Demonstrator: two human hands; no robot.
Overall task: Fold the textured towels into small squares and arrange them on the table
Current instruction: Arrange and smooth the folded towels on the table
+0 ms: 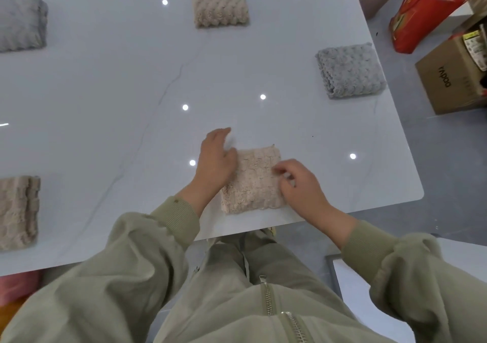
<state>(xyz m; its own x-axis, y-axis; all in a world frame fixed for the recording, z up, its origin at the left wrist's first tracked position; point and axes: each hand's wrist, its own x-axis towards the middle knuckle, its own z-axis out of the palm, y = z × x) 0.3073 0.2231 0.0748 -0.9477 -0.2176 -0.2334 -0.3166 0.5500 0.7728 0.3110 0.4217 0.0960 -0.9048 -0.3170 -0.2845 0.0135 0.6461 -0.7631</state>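
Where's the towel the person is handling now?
The pinkish towel lies folded by the near edge of the table, mid-frame in the head view, between the left hand and right hand.

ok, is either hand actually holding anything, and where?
Right hand appears to pinch the folded beige towel at its right edge. Left hand rests flat against its left edge, with no grip.

Both sleeved forearms reach forward and angle inward, the left grip [217, 162] lying palm-down with fairly straight fingers, the right grip [300, 184] curled, fingertips pinching the towel [251, 184] at its edge.
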